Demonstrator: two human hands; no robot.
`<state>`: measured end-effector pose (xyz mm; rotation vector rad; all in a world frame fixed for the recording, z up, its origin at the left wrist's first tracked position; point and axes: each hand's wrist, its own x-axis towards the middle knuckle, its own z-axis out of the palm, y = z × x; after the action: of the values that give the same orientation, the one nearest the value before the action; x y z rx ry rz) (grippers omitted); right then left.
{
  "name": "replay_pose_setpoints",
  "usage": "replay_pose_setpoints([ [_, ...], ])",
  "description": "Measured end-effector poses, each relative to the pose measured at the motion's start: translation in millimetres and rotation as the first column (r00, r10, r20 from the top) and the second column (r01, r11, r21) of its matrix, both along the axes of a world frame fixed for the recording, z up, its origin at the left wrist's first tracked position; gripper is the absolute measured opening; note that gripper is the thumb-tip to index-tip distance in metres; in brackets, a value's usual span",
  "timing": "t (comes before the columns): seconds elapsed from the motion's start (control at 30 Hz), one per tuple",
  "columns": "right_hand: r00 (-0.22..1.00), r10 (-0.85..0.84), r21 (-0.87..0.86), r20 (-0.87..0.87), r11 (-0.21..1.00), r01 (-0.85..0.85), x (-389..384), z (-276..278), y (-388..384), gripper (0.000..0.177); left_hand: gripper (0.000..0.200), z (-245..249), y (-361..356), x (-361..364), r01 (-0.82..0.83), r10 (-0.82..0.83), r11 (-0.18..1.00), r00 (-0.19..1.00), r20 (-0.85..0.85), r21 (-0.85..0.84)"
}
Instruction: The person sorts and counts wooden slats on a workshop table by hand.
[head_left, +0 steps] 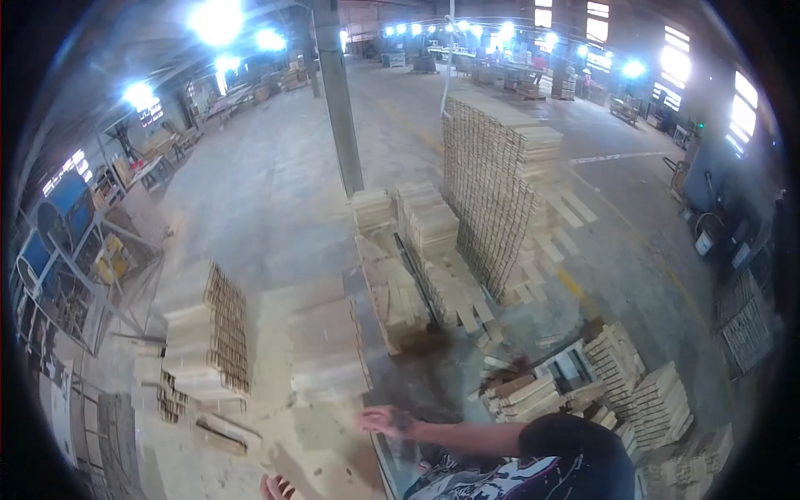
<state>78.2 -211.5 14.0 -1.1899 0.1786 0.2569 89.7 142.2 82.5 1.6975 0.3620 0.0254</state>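
**Two hands at the pale boards, stacks of timber all round**

At the far left a metal rack (67,283) stands along the wall. Next to it a stack of slats (204,333) shows its cut ends, and just to its right sits a lower stack of boards (325,342). In front of these two, flat boards (321,446) lie near the bottom of the view.

The left hand (276,487) only pokes in at the bottom edge over the flat boards. Just its fingertips show, so I cannot tell how wide it is.

The right hand (383,421) reaches in from a black sleeve to the right edge of the flat boards. It is blurred, so I cannot tell whether it grips anything.

Further back, rows of short blocks (417,267) run along the floor beside a tall stack (492,183). At the right lie loose piles of blocks (642,392).
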Motion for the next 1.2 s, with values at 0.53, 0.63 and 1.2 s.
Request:
replay_pose_setpoints([
  [0.53,0.858,0.512,-0.189,-0.040,0.840,-0.509,372,-23,164,0.067,0.081,10,-61,301,-0.494,0.455,0.810,0.869,-0.195,-0.314],
  [0.63,0.805,0.589,-0.202,-0.068,0.782,-0.589,380,-25,166,0.069,0.075,-15,-48,327,-0.477,0.430,0.836,0.876,-0.217,-0.270],
  [1.2,0.697,0.711,-0.272,-0.093,0.655,-0.705,346,7,177,0.086,0.070,-57,1,308,-0.379,0.306,0.899,0.902,-0.304,-0.220],
])
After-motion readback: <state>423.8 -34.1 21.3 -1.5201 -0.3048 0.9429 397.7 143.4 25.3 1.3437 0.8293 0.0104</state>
